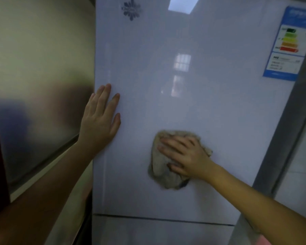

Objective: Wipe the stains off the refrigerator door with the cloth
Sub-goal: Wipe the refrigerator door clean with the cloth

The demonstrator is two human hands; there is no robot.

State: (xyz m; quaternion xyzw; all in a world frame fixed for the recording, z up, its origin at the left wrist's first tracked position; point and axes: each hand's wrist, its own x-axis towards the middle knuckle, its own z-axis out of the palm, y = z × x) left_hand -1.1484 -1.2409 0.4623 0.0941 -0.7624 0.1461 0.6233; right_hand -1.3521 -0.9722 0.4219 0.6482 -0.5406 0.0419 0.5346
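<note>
2 hands on a glossy white refrigerator door, 1 pressing a cloth.

The right hand (185, 156) lies flat with fingers spread, pressing a crumpled beige cloth (163, 172) against the refrigerator door (193, 106) in the lower centre of the frame. The left hand (100, 119) rests open, palm flat, fingers together, on the door's left edge at mid-left of the frame, holding nothing. An energy label (288, 43) with coloured bars sits at the upper right of the door; a faint flower-like logo (132, 9) marks its upper left. A brushed metal panel (41, 82) fills the left of the frame. No stains can be made out on the blurred door.
</note>
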